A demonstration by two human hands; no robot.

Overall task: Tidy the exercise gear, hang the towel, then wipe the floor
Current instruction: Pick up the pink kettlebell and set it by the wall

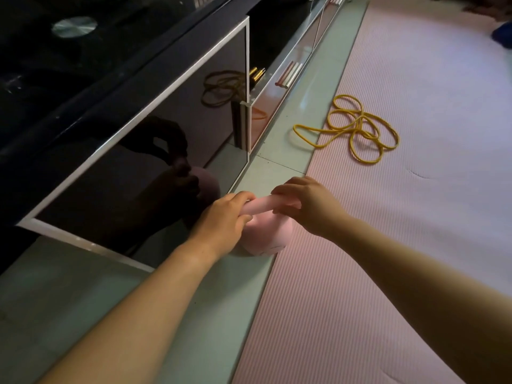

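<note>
A pink kettlebell (267,235) sits on the tiled floor strip at the edge of the pink exercise mat (415,134). Both my hands grip its handle: my left hand (225,217) wraps the left end, and my right hand (304,202) closes over the right end. Only the middle of the handle shows between them. A yellow skipping rope (360,128) lies in loose loops farther off, partly on the mat and partly on the tiles.
A glossy black cabinet (138,151) with white trim runs along the left, its open door close to my left hand. The pale tiled floor strip (304,106) lies between cabinet and mat. A dark blue object (502,37) sits at the far right edge.
</note>
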